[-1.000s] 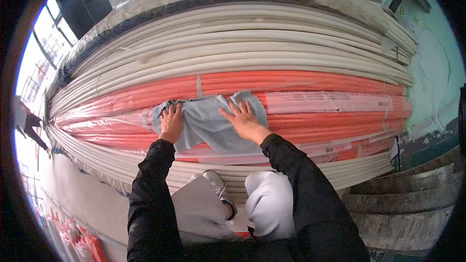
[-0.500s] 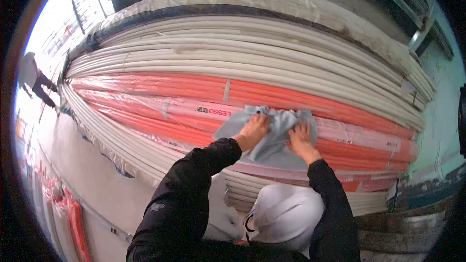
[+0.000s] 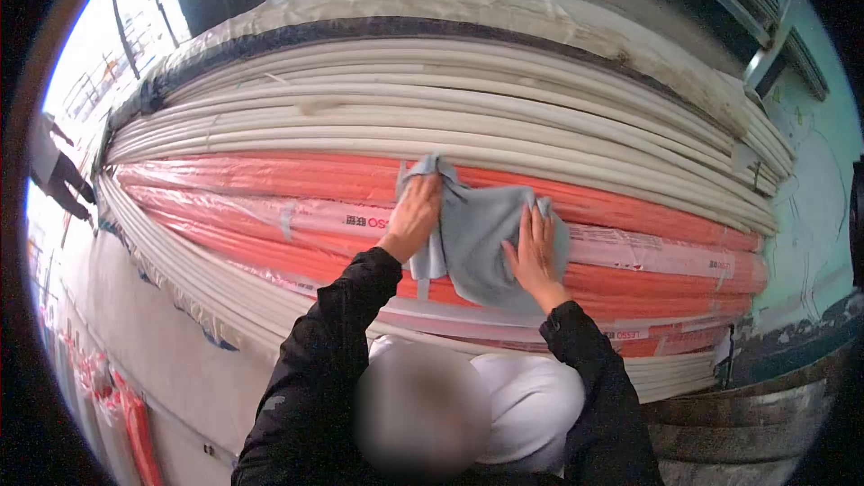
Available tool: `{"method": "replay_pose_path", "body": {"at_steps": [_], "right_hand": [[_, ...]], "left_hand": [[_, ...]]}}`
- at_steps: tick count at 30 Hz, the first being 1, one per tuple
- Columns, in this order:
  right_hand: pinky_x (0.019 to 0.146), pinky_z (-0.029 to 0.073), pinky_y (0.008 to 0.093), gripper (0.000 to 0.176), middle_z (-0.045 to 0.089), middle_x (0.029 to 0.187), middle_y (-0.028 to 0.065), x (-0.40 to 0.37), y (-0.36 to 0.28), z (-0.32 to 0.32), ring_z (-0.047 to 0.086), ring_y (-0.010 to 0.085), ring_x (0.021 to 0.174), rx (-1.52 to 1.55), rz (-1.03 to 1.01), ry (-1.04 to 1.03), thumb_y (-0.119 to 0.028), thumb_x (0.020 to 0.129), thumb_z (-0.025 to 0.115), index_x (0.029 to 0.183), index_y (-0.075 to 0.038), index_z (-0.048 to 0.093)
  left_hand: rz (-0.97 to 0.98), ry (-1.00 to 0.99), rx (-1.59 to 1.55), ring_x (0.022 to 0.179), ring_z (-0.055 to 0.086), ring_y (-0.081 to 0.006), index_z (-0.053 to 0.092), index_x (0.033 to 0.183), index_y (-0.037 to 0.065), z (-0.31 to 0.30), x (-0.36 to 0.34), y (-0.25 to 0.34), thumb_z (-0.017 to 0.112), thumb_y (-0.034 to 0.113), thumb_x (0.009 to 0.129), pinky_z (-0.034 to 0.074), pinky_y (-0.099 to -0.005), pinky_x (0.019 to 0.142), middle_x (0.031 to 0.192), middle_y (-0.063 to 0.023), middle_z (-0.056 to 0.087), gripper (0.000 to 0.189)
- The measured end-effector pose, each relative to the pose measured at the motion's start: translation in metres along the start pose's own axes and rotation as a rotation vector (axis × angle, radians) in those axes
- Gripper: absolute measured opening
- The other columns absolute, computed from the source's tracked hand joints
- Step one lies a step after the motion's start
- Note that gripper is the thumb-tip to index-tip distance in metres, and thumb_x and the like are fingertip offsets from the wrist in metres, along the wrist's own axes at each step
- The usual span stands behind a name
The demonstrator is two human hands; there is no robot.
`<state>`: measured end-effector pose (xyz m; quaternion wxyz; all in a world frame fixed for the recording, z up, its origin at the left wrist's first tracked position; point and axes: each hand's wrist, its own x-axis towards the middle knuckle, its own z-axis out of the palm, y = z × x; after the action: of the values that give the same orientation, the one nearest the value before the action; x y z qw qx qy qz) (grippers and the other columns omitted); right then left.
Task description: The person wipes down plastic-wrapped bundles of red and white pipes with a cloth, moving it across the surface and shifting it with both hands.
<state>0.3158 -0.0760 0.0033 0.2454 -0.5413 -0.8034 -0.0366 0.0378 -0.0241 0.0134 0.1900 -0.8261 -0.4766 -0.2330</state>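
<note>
- Black sleeves point(image 3: 342, 369) reach up from the bottom edge of the view, with pale trousers point(image 3: 540, 396) between them.
- The right hand point(image 3: 535, 250) lies flat on the grey cloth point(image 3: 481, 234), fingers spread and pointing up. It seems placed to pin the fabric against the curved surface so it does not slide off.
- The left hand point(image 3: 416, 211) is closed around the cloth's upper left part, pinching a bunched fold. One corner pokes up above the knuckles, and the grip appears to keep that side gathered.
- The cloth drapes over the orange pipes point(image 3: 270, 184), about midway along their length. Its lower edge hangs towards the near side of the stack.
- The orange pipes lie side by side in clear printed wrapping, which probably keeps them bundled.
- White pipes point(image 3: 450, 99) lie stacked beyond the orange band, and more run along the near edge point(image 3: 207, 292).
- A dusty plastic-covered layer point(image 3: 540, 9) tops the far side.
- At the far left a distant person point(image 3: 54, 171) stands in daylight. A turquoise wall point(image 3: 810, 189) and concrete steps point(image 3: 747, 423) are at the right.
</note>
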Motion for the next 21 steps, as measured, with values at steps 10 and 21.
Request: {"method": "replay_pose_path", "body": {"at_steps": [10,21], "right_hand": [[0.122,0.015,0.0598,0.071,0.021,0.161,0.0271,0.048,-0.027,0.031,0.013,0.0562,0.147,0.029,0.061,-0.106,-0.017,0.091,0.061,0.152,0.005,0.032],[0.119,0.032,0.0481,0.054,0.035,0.155,0.0245,0.038,-0.015,0.026,0.031,0.0474,0.143,0.178,-0.164,-0.120,0.006,0.088,0.045,0.142,0.006,0.045]], "left_hand": [[-0.093,-0.111,-0.234,0.130,0.045,-0.0383,0.046,0.141,-0.003,0.017,0.002,-0.001,0.052,0.002,0.086,0.034,-0.0473,0.116,0.142,-0.0196,0.048,0.056],[0.121,-0.248,-0.259,0.126,0.048,-0.0370,0.058,0.123,-0.003,0.017,-0.001,0.027,0.056,0.003,0.083,0.036,-0.0463,0.116,0.141,-0.0177,0.051,0.041]]}}
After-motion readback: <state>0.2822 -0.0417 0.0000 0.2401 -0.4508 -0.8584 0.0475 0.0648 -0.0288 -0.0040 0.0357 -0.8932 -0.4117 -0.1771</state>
